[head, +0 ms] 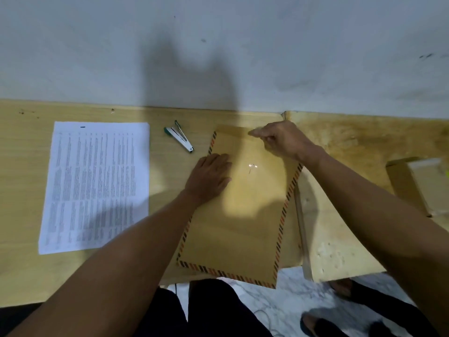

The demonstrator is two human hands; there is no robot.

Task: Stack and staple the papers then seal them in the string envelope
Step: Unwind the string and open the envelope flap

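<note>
A: We have the brown paper string envelope with the striped orange-and-black border (pixel 243 215) lying flat on the pale wooden table (pixel 24 263), its long axis running away from us and leaning a little to the right, its near corner hanging over the table's front edge.

B: And our hands? The left hand (pixel 209 180) lies flat on the envelope's left side, fingers straight, pressing it down.

A: Yes. The right hand (pixel 279 139) is up at the far end, by the flap. Its fingers are curled and drawn together, as if pinching something thin. It may be the string, but the fingertips are blurred and we cannot tell what, if anything, they hold.

B: The small round metal string button (pixel 252 165) sits on the midline, nearer us than the right fingers and just to the right of the left fingertips.

A: So that is the relation that matters: the button lies towards us from the right hand, along the long axis. The right hand is nearer the flap, the left nearer the button.

B: The white printed sheets (pixel 97 186) lie well apart to the left, outside the envelope, with the green and silver stapler (pixel 179 139) between them and the envelope.

A: We judge the papers are not yet inside, so sealing would be premature.
</note>
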